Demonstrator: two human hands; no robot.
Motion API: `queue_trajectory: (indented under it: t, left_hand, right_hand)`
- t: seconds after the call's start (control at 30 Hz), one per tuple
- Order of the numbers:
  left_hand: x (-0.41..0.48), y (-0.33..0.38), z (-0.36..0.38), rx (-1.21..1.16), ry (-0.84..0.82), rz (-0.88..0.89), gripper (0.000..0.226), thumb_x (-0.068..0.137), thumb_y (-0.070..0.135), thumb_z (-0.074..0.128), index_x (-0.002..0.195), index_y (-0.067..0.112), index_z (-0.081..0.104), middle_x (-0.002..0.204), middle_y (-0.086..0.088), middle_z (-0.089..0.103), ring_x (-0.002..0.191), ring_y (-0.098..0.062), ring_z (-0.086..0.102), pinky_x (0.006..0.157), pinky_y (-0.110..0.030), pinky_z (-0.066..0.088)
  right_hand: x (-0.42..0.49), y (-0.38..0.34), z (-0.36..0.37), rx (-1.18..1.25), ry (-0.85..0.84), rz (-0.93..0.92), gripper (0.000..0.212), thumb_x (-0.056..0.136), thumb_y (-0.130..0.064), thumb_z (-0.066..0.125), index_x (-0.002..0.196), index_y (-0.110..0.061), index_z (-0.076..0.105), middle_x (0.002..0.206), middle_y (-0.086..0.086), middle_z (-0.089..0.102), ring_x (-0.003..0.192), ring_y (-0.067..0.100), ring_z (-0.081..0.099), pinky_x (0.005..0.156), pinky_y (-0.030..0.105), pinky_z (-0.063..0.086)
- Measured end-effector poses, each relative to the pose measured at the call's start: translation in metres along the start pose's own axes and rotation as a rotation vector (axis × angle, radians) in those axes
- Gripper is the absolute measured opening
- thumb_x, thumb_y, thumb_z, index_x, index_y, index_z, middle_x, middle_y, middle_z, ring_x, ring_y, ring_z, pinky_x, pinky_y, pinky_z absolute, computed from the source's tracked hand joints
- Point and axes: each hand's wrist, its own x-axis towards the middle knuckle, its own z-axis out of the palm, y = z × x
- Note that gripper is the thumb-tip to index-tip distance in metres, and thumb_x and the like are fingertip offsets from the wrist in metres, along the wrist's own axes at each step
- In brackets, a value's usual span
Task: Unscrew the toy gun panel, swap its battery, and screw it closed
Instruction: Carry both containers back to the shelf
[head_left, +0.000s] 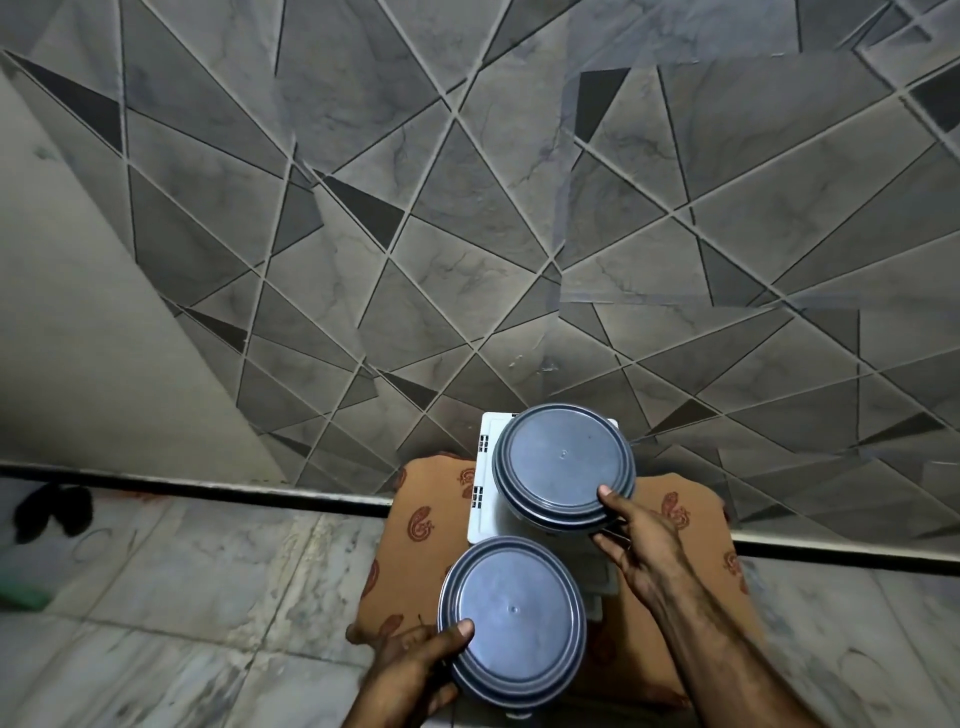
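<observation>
Two round containers with grey-blue lids rest on a white board across my lap. My left hand (415, 657) grips the near container (511, 618) at its left rim, thumb on the lid. My right hand (636, 545) holds the far container (563, 462) at its lower right rim, thumb on the lid edge. The white board (483, 499) shows at the far container's left. No toy gun, screwdriver or battery is in view.
My knees in orange patterned cloth (426, 514) lie under the board. A wall of grey geometric tiles (467, 208) fills the front. A black skirting strip (208, 488) meets the pale marble floor (208, 597). A dark object (52, 512) lies at the far left.
</observation>
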Motion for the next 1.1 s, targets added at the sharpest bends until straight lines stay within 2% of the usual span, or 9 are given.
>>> queue_trajectory:
  t: [0.1,0.3,0.4,0.57,0.67,0.73,0.87,0.97,1.1]
  left_hand:
    - [-0.003,0.004,0.006,0.013,-0.015,0.005,0.06,0.072,0.012,0.08,0.125,-0.003,0.056,0.104,-0.014,0.075,0.096,-0.028,0.072,0.077,-0.035,0.056]
    - [-0.003,0.007,0.009,-0.012,-0.034,-0.002,0.06,0.079,0.007,0.077,0.132,0.002,0.05,0.107,-0.014,0.074,0.104,-0.032,0.069,0.101,-0.048,0.048]
    - [-0.002,0.01,0.012,-0.043,-0.081,-0.011,0.039,0.081,0.001,0.071,0.118,-0.005,0.061,0.1,-0.017,0.075,0.101,-0.035,0.068,0.095,-0.046,0.051]
    - [-0.002,0.015,0.022,-0.099,-0.021,0.015,0.057,0.084,-0.003,0.068,0.136,-0.005,0.044,0.07,0.006,0.076,0.08,-0.023,0.074,0.076,-0.038,0.056]
    - [-0.013,0.024,0.03,-0.1,-0.034,0.027,0.011,0.089,-0.006,0.061,0.1,-0.002,0.059,0.05,0.015,0.067,0.052,-0.01,0.07,0.066,-0.034,0.054]
    - [-0.016,0.028,0.035,-0.107,-0.042,0.015,0.009,0.09,-0.008,0.059,0.085,-0.001,0.06,0.054,0.013,0.066,0.046,-0.009,0.068,0.067,-0.036,0.051]
    - [-0.01,0.026,0.032,-0.108,-0.035,-0.008,0.017,0.089,-0.006,0.062,0.1,0.005,0.055,0.063,0.014,0.069,0.049,-0.008,0.069,0.055,-0.03,0.057]
    - [-0.003,0.024,0.03,-0.09,-0.008,-0.024,0.021,0.089,-0.007,0.061,0.081,0.011,0.055,0.059,0.003,0.073,0.053,-0.013,0.071,0.049,-0.026,0.057]
    - [0.005,0.019,0.025,-0.126,-0.012,-0.053,0.024,0.086,-0.007,0.063,0.104,0.008,0.064,0.086,-0.013,0.077,0.069,-0.023,0.075,0.052,-0.03,0.058]
  right_hand:
    - [0.006,0.002,0.004,-0.005,-0.011,0.003,0.019,0.083,-0.01,0.073,0.099,-0.001,0.068,0.089,0.012,0.07,0.085,0.024,0.066,0.068,0.035,0.053]
    - [0.017,0.008,0.01,-0.01,-0.009,0.006,0.015,0.083,-0.009,0.073,0.095,-0.002,0.069,0.088,0.013,0.07,0.087,0.026,0.065,0.072,0.037,0.054]
    - [0.023,0.009,0.011,-0.008,0.002,0.011,0.015,0.082,-0.01,0.074,0.094,-0.002,0.069,0.088,0.012,0.07,0.088,0.026,0.065,0.072,0.037,0.054]
    - [0.031,0.008,0.013,0.001,0.007,0.011,0.016,0.084,-0.009,0.073,0.097,-0.002,0.067,0.087,0.011,0.069,0.087,0.025,0.064,0.071,0.036,0.054]
    - [0.035,0.009,0.013,-0.001,0.012,0.015,0.017,0.083,-0.009,0.073,0.097,-0.001,0.068,0.088,0.011,0.069,0.088,0.025,0.064,0.073,0.037,0.054]
    - [0.037,0.01,0.013,0.001,0.011,0.016,0.017,0.083,-0.01,0.074,0.097,-0.002,0.068,0.088,0.011,0.069,0.088,0.025,0.063,0.072,0.037,0.053]
    - [0.041,0.012,0.014,0.014,0.016,0.017,0.014,0.083,-0.009,0.074,0.095,-0.002,0.068,0.087,0.011,0.069,0.089,0.026,0.064,0.073,0.037,0.054]
    - [0.05,0.016,0.014,0.019,0.034,0.029,0.019,0.082,-0.009,0.074,0.098,-0.001,0.069,0.097,0.014,0.071,0.097,0.028,0.065,0.076,0.038,0.054]
    - [0.065,0.02,0.016,0.024,0.077,0.06,0.029,0.082,-0.01,0.074,0.108,0.001,0.067,0.112,0.017,0.069,0.108,0.031,0.064,0.085,0.043,0.054]
